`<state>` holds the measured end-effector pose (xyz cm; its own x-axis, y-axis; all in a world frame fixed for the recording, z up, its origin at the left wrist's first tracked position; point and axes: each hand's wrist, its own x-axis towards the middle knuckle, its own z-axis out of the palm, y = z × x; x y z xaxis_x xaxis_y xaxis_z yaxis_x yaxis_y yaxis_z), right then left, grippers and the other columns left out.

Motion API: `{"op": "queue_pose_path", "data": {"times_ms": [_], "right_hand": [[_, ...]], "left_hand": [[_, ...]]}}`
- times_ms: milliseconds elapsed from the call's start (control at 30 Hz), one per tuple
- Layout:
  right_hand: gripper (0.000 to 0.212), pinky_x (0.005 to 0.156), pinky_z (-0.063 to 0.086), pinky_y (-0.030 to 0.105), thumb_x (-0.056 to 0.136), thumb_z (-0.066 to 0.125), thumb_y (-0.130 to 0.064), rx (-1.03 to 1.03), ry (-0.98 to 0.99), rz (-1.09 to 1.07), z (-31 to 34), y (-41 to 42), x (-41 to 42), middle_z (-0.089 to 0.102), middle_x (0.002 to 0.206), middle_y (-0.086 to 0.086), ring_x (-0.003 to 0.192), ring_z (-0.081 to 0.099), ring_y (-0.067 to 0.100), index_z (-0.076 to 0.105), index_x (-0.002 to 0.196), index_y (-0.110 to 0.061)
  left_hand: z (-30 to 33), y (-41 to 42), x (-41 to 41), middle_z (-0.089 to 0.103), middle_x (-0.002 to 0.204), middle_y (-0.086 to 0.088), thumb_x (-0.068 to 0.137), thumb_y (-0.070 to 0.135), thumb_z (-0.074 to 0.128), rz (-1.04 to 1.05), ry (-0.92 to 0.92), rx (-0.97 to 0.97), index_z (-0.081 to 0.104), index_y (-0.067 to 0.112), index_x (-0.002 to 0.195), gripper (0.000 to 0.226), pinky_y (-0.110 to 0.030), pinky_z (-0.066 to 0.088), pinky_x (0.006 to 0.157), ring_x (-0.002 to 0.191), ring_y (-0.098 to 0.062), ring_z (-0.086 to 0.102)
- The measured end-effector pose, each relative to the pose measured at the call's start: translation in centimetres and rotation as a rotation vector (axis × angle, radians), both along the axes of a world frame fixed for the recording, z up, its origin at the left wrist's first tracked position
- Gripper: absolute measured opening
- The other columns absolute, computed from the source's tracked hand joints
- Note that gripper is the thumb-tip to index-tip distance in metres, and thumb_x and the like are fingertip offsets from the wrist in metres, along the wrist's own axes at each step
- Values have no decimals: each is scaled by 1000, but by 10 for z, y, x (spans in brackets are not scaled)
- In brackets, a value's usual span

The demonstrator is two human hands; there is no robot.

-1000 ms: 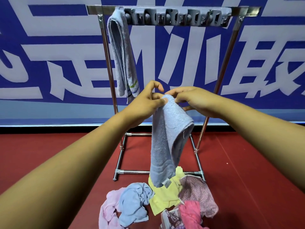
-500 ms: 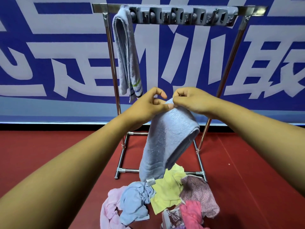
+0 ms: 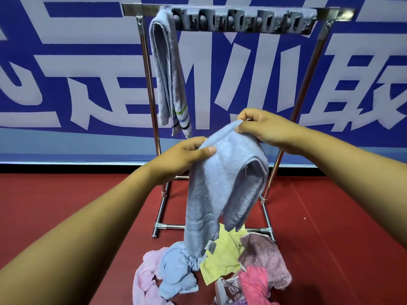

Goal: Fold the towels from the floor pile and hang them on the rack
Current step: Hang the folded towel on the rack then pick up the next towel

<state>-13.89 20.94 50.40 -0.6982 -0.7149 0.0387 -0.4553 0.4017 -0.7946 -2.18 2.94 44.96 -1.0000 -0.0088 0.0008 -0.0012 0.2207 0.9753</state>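
Before the chrome metal towel rack (image 3: 147,69), my left hand (image 3: 176,159) grips the pale blue terry towel (image 3: 220,188) at its upper left, thumb on top. My right hand (image 3: 264,128) pinches its top edge. It hangs folded below my fingers (image 3: 244,128), above the floor pile of crumpled coloured towels (image 3: 220,271). One grey-blue striped towel (image 3: 167,73) hangs on the rack.

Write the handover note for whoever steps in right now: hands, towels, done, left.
Left hand grips the blue towel at its upper left edge; right hand pinches its top. The towel hangs doubled over, in the air above the floor pile.
Done: one grey striped towel hangs on the rack.
Left: finish folding and hang this one, then the pile's pink, blue, yellow and mauve towels.
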Motion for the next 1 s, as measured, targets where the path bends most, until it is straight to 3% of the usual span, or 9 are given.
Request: {"op": "queue_pose_path", "data": {"times_ms": [200,300,400,467,667,833,933,1000], "right_hand": [[14,72,40,28,94,57,-31,38,-7,65,-4,11,-6,55,75,-6,69,49,9,53,91,-18],[21,71,38,31,88,65,-36,56,5,64,-6,14,-9,51,68,-2,68,45,12,58,92,-17],[32,77,44,31,82,69,-42,96,11,55,-8,16,-11,61,79,4,74,54,11,66,94,-12],[36,76,43,28,82,69,-44,123,4,44,-8,16,-12,61,75,-1,72,53,10,66,83,-9],[20,90,41,35,94,56,-29,-41,-175,12,-8,3,-13,56,78,-2,84,49,16,56,77,-19],[20,83,43,28,96,53,-22,-158,-234,-8,-4,-5,-10,62,91,2,83,54,14,65,105,-8],[16,69,42,21,97,51,-20,-202,-265,-21,2,-14,-9,59,73,-6,64,52,6,64,92,-13],[15,66,40,22,97,50,-21,-244,-294,-43,7,-19,-11,57,74,-4,64,50,8,62,91,-14]], "left_hand": [[20,-4,-8,67,122,-4,98,23,49,51,-30,23,60,9,126,33,-30,43,94,103,-11,63],[25,-6,-12,66,123,-7,98,22,49,66,-27,7,60,6,126,34,-29,43,91,101,-12,64],[24,-12,-13,69,114,-11,100,22,47,64,-46,-21,61,4,122,32,-22,49,79,94,-14,64],[26,-13,-13,70,103,-6,100,21,46,89,-58,-35,64,4,115,28,-16,51,69,86,-9,65],[35,-17,-20,66,99,-2,100,21,46,150,-86,-132,63,12,106,20,-24,45,78,88,-12,60],[44,-26,-26,61,86,4,92,13,48,128,-68,-102,59,21,83,16,-34,41,84,87,-13,56],[52,-29,-32,55,88,2,89,9,46,148,-23,-109,57,19,84,16,-33,39,84,88,-13,50],[59,-29,-37,56,80,6,89,8,43,165,-10,-112,59,20,79,22,-30,40,77,81,-12,50]]}}
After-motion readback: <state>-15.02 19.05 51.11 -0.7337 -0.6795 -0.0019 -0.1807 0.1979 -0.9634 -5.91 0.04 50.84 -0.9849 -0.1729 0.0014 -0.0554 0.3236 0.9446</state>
